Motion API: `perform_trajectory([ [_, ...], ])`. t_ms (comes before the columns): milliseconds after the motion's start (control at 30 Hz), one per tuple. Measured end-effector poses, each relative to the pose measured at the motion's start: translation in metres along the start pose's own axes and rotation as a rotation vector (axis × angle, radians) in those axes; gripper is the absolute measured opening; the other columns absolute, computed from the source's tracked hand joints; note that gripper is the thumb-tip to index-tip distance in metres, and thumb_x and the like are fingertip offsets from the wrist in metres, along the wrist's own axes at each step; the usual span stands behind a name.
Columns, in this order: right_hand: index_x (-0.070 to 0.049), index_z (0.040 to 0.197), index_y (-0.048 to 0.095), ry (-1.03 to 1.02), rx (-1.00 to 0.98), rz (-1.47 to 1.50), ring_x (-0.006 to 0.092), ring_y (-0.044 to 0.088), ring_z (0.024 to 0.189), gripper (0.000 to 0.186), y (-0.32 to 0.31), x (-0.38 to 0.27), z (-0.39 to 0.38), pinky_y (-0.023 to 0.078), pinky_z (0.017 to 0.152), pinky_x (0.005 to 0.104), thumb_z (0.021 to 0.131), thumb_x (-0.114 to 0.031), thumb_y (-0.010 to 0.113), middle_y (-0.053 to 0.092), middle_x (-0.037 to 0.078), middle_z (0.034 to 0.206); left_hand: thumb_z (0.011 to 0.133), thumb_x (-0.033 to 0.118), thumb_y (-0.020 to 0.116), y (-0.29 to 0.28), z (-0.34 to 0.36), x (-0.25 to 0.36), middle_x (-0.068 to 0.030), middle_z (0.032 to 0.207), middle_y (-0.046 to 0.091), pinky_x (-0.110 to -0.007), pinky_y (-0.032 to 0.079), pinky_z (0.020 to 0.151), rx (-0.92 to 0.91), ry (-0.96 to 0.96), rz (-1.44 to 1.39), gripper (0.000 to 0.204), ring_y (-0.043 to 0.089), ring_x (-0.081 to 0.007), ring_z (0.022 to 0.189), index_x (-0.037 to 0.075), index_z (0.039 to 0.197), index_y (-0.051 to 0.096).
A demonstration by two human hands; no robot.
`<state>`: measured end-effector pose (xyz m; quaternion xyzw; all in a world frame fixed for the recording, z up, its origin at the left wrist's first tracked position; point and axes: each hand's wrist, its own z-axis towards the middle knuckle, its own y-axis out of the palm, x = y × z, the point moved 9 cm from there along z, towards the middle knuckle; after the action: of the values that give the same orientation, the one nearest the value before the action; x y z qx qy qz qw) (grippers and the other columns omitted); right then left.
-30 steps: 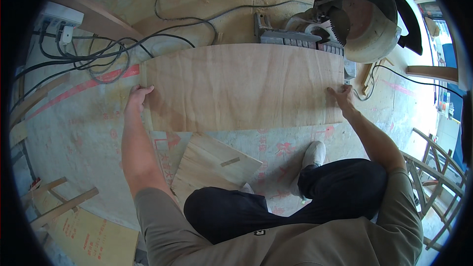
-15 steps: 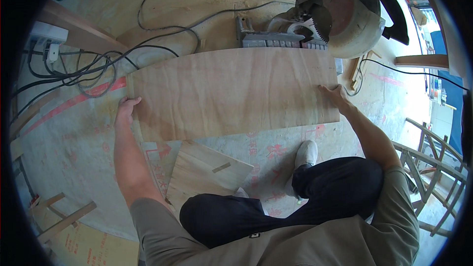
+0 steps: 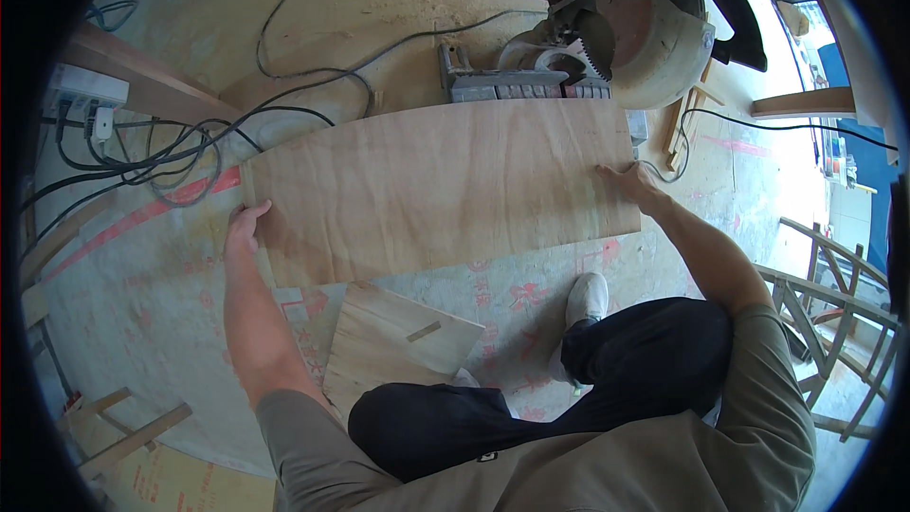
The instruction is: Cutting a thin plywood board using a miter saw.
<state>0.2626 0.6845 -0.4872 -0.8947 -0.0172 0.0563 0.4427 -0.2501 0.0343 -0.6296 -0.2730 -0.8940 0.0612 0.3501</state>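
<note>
A wide plywood board with a curved far edge lies crosswise in front of me. My left hand grips its left end, fingers hidden at the edge, thumb on top. My right hand holds its right end with the thumb over the face. Just beyond the board stands a mitre saw with a toothed blade and metal fence. A smaller plywood piece rests on the floor below the board, by my knees.
Tangled black cables and a white power strip are at left, beside a wooden beam. A wooden frame stands at right. Slats and a yellowish sheet lie at lower left.
My view has shifted, so the saw, cables and board appear farther left and somewhat lower. The board looks slightly more slanted, with both hands still holding its ends.
</note>
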Motion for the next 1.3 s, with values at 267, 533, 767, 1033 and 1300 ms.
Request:
perform_trajectory([
  [267,0.006,0.129,0.05,-0.042,-0.158,0.181,0.0229,0.061,0.107,0.093,0.024,0.036,0.047,0.047,0.095,0.0371,0.074,-0.063,0.077,0.064,0.015,0.116,0.079,0.024,0.08,0.01,0.011,-0.001,-0.0108,0.14,0.049,-0.042,0.038,0.105,0.003,-0.045,0.026,0.08,0.048,-0.0267,0.127,0.003,0.143,0.038],
  [533,0.005,0.143,0.033,-0.021,-0.242,0.167,0.0284,0.051,0.124,0.11,0.028,0.003,0.016,0.038,0.106,0.0396,0.071,-0.067,0.077,0.051,0.018,0.136,0.078,0.027,0.082,-0.019,0.002,-0.006,-0.0129,0.146,0.044,-0.045,0.029,0.112,0.079,-0.061,0.033,0.089,0.04,-0.0272,0.135,0.002,0.147,0.032],
  [767,0.005,0.137,0.04,-0.053,-0.197,0.124,0.0256,0.059,0.114,0.105,0.031,-0.012,0.013,0.046,0.097,0.037,0.071,-0.068,0.077,0.057,0.018,0.129,0.079,0.027,0.081,-0.04,0.001,-0.012,-0.0159,0.146,0.044,-0.04,0.034,0.11,0.186,0.093,0.045,0.09,0.043,-0.0284,0.133,0.0,0.148,0.031],
  [1033,0.006,0.138,0.038,-0.058,-0.131,0.132,0.0267,0.056,0.118,0.107,0.034,-0.002,0.018,0.046,0.098,0.0387,0.071,-0.067,0.077,0.055,0.019,0.13,0.071,0.055,0.082,-0.042,-0.031,-0.029,-0.0235,0.15,0.038,-0.045,0.036,0.113,0.594,0.119,0.221,0.109,0.041,-0.0369,0.136,-0.006,0.146,0.033],
  [1300,0.007,0.14,0.037,-0.03,-0.114,0.113,0.0267,0.054,0.12,0.108,0.016,-0.005,0.004,0.045,0.098,0.0382,0.071,-0.066,0.077,0.054,0.019,0.134,0.066,0.067,0.078,-0.033,-0.021,-0.024,-0.0227,0.145,0.044,-0.046,0.037,0.112,0.458,0.026,0.352,0.108,0.04,-0.0377,0.135,0.001,0.144,0.042],
])
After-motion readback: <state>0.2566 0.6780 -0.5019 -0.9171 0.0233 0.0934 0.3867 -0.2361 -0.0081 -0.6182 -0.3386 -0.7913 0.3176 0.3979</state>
